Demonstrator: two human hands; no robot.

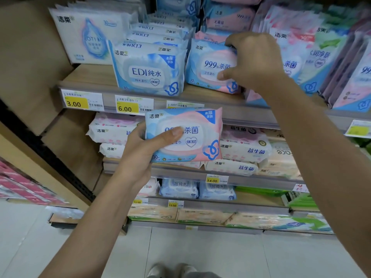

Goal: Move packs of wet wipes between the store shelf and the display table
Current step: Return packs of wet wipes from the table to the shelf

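The left hand (140, 151) is gripping a soft plastic pink-and-blue pack of wet wipes (186, 135) in front of the shelves, clear of them, level with the metal price rail (112, 101) of the upper wooden shelf (88, 77). Its thumb is lying across the pack's printed front face while the fingers are wrapping around the left edge and behind, so the hand is closed about the pack, holding it upright and facing the camera.

The right hand (255, 61) is reaching up to that upper shelf and clasping a second pink-and-blue pack of the same design (208, 67), which is standing on the shelf board. The fingers are curling over the pack's top right corner and the thumb is pressing against its lower front, the hand half closed around its right side.

Just beside this pack on its left, a blue-and-white pack printed "EDI" (148, 73) is standing at the front of a row. Yellow price tags (82, 100) are sitting on the rail below.
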